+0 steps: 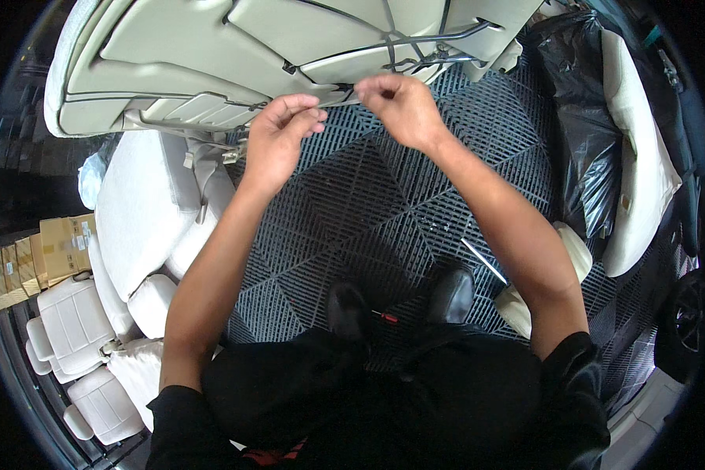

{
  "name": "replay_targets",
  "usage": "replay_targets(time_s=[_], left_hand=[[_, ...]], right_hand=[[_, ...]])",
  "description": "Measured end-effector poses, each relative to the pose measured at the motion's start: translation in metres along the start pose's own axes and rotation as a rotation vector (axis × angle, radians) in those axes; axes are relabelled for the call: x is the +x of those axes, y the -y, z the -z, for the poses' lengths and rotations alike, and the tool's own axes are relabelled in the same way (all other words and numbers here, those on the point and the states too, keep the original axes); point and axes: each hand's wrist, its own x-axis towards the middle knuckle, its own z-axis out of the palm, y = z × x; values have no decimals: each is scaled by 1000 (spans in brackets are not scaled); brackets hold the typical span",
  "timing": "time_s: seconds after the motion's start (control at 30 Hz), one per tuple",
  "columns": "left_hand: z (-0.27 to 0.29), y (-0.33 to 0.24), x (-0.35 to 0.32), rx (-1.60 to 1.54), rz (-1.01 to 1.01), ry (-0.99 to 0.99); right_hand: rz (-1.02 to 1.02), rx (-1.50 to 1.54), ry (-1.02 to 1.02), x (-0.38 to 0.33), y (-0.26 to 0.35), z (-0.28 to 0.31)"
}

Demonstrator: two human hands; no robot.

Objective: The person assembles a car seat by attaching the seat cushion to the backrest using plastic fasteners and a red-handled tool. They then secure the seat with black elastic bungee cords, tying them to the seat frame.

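Observation:
A pale car seat panel, strung with dark cords, fills the top of the view. Just below its lower edge, my left hand has its fingers curled toward the thumb. My right hand pinches beside a short dark strap at that edge. Whether either hand holds something thin cannot be made out. Metal rods and loose cords run along the panel above my right hand.
Black grid mats cover the floor. A red screwdriver lies between my shoes, and a thin white rod lies to the right. Pale seats and cartons stand left; black plastic and a cream trim piece lie right.

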Motion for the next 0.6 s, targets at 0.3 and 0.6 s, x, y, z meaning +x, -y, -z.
replay_targets(time_s=[0.3, 0.6], left_hand=[[2, 13, -3, -20, 25, -12], [31, 59, -20, 484, -41, 235]], right_hand=[[-123, 338, -212, 18, 1, 20], [-179, 294, 179, -1, 13, 25]])
